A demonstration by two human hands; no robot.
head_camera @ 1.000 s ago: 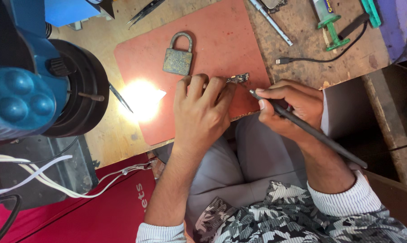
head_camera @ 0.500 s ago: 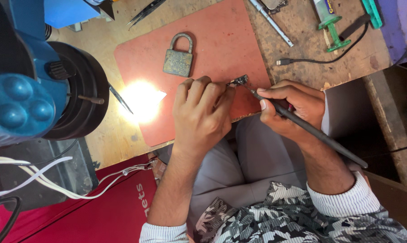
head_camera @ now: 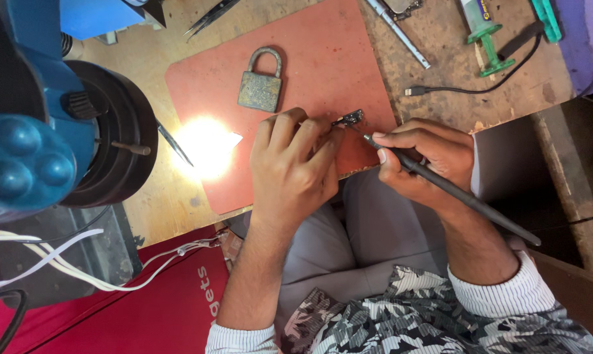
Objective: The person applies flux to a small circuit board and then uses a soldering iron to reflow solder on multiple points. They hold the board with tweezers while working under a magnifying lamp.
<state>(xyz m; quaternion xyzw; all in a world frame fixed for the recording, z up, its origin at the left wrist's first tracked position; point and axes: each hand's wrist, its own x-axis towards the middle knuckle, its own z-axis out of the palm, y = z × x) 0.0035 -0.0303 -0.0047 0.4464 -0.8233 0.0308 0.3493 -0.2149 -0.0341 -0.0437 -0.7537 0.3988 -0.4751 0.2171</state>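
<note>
My left hand rests on the red mat, its fingertips pinching a small dark metal part near the mat's right edge. My right hand grips a long black pen-like tool, its tip touching that small part. A worn grey padlock lies on the mat above my left hand, apart from both hands.
A blue and black microscope stands at left, its light making a bright spot on the mat's corner. Tweezers, a metal rod, a green syringe and a black cable lie on the wooden bench. White wires run lower left.
Both hands stay on the small part and the tool tip keeps touching it; only slight shifts of the fingers.
</note>
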